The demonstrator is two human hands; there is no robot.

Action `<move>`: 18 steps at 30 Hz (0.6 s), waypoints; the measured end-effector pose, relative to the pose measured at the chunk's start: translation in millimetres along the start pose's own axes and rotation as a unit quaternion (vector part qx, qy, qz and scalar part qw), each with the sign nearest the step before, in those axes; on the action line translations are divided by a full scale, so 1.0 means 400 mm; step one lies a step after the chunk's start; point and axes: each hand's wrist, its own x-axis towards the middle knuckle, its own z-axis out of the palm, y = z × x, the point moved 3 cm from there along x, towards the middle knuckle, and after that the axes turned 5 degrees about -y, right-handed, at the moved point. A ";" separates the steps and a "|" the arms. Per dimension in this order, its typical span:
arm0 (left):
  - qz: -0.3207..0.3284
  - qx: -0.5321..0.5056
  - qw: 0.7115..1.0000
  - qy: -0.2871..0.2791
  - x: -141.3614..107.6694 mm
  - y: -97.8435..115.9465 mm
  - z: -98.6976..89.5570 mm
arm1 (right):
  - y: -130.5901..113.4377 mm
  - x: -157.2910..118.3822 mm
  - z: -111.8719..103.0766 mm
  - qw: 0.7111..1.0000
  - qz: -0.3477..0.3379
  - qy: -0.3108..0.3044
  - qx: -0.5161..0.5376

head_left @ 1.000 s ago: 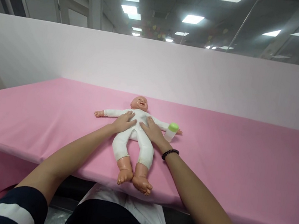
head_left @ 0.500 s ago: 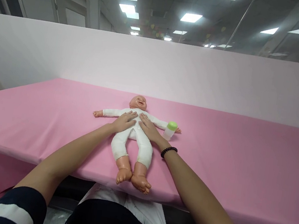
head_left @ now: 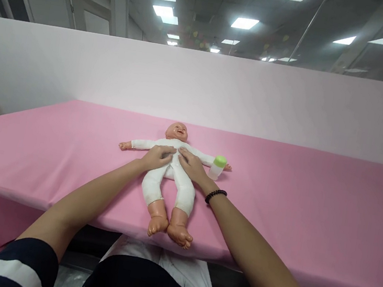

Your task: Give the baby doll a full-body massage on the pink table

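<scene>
- Pink-draped desk (head_left: 287,202) under the doll (head_left: 175,160)
- Left hand (head_left: 156,158) and right hand (head_left: 193,165) on the doll's torso — each grip loosely spread
- Green-capped bottle (head_left: 217,168) by the doll's arm

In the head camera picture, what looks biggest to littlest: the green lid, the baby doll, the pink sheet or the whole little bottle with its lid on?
Largest to smallest, as they look here:
1. pink sheet
2. baby doll
3. whole bottle, lid included
4. green lid
</scene>
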 end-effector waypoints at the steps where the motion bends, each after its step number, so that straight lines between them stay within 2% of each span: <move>1: 0.001 -0.010 1.000 -0.017 0.002 -0.004 0.003 | 0.009 0.002 0.005 1.000 -0.003 -0.018 0.011; 3: -0.020 -0.011 0.999 -0.047 0.006 -0.014 0.008 | 0.023 0.004 0.015 0.998 0.008 -0.052 0.022; 5: -0.071 0.010 0.996 -0.058 0.009 -0.023 0.011 | 0.033 0.006 0.020 0.996 0.048 -0.070 0.022; 8: -0.150 0.045 0.987 -0.032 0.007 -0.027 0.006 | 0.034 0.005 0.018 0.989 0.131 -0.068 0.001; 10: -0.167 0.070 0.984 -0.009 0.005 -0.020 0.001 | 0.022 0.003 0.011 0.986 0.156 -0.045 -0.028; 12: -0.154 0.091 0.984 0.005 0.003 -0.009 -0.004 | 0.005 0.001 0.001 0.988 0.142 -0.008 -0.056; 14: -0.114 0.090 0.989 0.006 0.003 0.001 -0.007 | -0.010 -0.001 -0.006 0.993 0.101 0.022 -0.061; 18: 0.000 0.036 0.999 -0.039 0.004 0.018 -0.002 | -0.018 -0.004 -0.007 1.000 0.011 0.009 0.001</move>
